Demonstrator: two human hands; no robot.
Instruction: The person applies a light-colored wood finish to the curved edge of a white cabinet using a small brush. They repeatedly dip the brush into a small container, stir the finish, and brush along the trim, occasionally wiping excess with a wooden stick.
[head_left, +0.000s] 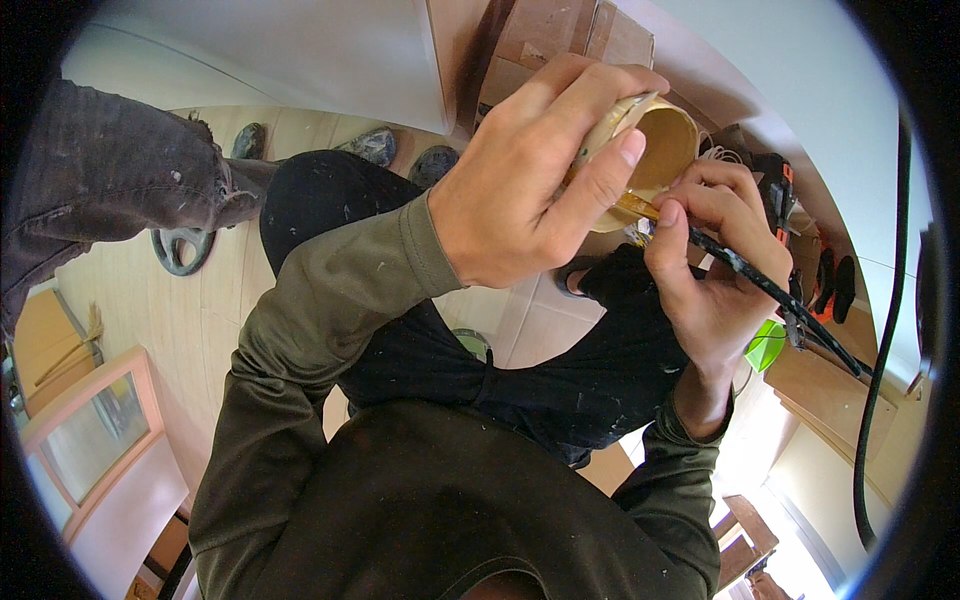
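Cup (665,150), tan and open-mouthed, sits tipped in your left hand (530,175), fingers wrapped around its wall, above your knees. Your right hand (715,265) pinches a dark brush (770,290) whose bristles touch the lower rim. Keep the cup steady and draw the brush slowly along that rim.

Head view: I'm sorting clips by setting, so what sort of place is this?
Probably a home workshop or a room being fitted out: cardboard boxes stacked against the wall, a framed glass panel on the tiled floor, and power tools lying nearby.
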